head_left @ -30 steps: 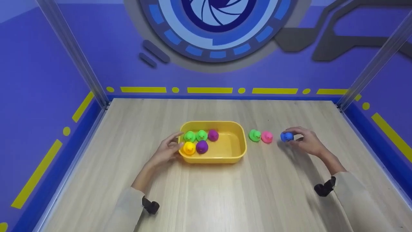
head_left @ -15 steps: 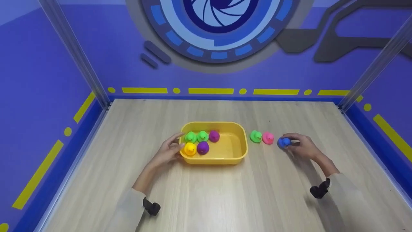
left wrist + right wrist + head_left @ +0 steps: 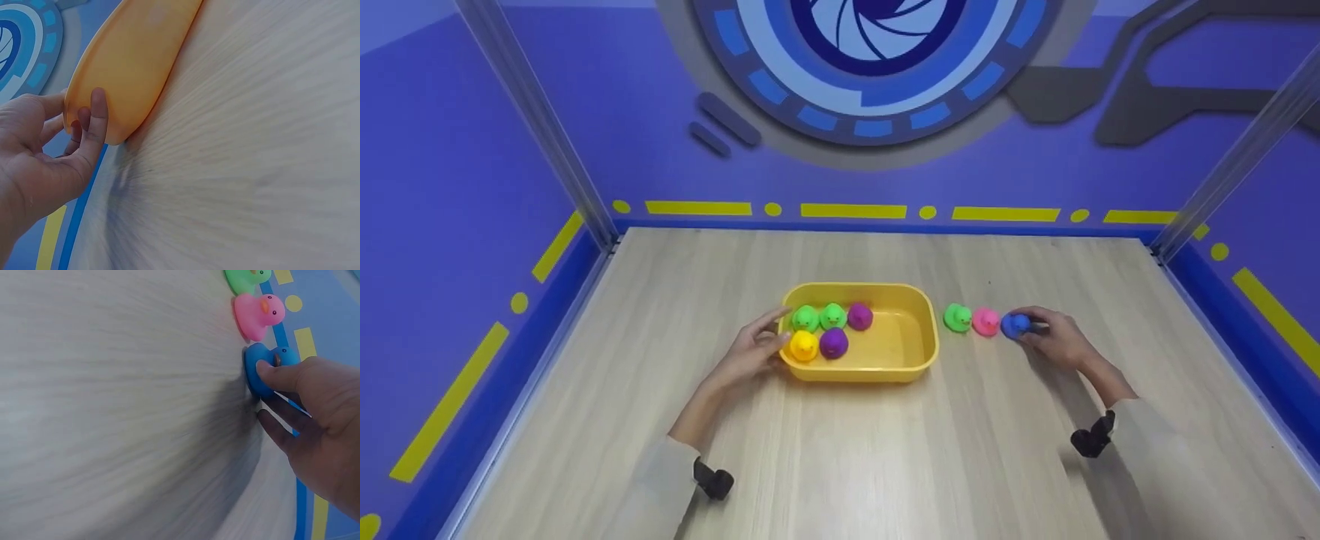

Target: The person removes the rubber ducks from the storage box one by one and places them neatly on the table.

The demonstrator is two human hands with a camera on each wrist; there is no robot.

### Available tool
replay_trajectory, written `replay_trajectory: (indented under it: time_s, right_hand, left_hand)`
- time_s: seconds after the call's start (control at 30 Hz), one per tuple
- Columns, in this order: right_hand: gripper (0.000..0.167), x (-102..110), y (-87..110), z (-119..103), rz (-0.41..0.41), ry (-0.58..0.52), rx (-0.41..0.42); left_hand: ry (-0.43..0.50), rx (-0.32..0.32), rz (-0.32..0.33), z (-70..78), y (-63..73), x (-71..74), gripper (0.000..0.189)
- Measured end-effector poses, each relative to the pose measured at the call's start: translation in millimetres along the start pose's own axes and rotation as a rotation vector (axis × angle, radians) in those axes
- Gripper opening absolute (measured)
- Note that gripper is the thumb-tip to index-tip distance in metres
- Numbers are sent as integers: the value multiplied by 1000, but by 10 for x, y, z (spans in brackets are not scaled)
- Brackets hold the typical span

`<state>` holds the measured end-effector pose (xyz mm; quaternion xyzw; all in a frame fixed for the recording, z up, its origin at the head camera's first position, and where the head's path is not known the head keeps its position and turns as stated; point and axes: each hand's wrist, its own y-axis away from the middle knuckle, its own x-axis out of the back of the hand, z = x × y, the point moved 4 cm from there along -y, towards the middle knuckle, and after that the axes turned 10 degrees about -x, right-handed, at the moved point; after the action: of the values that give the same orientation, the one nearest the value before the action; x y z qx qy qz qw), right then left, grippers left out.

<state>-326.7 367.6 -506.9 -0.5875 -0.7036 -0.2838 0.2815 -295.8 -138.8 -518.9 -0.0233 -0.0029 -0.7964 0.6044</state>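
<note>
A purple-blue back wall [image 3: 607,112] with a round blue emblem rose behind a pale wooden tabletop [image 3: 825,457]. The yellow tray [image 3: 896,337] sat near the middle of that wood, its right half showing bare floor. Two light sleeves, the left sleeve [image 3: 652,484] and the right sleeve [image 3: 1174,454], reached in from the near edge. The left hand [image 3: 746,354] gripped the tray's left end, thumb against the outer wall and fingers at the rim. The right hand [image 3: 1059,339] pinched the blue duck [image 3: 1015,325] between thumb and fingers, its other fingers spread loosely apart. A black device was strapped at each cuff. The ducks were the smallest things there. The blue duck was at the right end of a row on the tray's right, just beside the pink duck [image 3: 986,322]; whether those two touched, I could not tell. Left of the pink one, nearest the tray, stood a green duck [image 3: 958,318]. Inside the tray's left half, two green ducks and a reddish-purple duck [image 3: 860,316] lined the far row, with a yellow duck [image 3: 804,346] and a dark purple duck [image 3: 833,343] nearer the person.
</note>
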Motion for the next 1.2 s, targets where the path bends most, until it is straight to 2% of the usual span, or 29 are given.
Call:
replay_trajectory:
  time_s: [0.23, 0.4, 0.83, 1.2]
  right_hand:
    - [52, -52, 5, 3, -20, 0, 10]
    - [62, 34, 52, -11, -21, -6, 40]
    - [60, 267, 164, -118, -40, 48, 70]
    - [52, 429, 177, -301, 57, 83, 197]
  left_hand:
    - [5, 6, 8, -40, 35, 10, 55]
    - [-14, 4, 17, -31, 17, 14, 55]
    - [2, 9, 27, -10, 5, 3, 55]
    - [37, 43, 36, -23, 19, 11, 53]
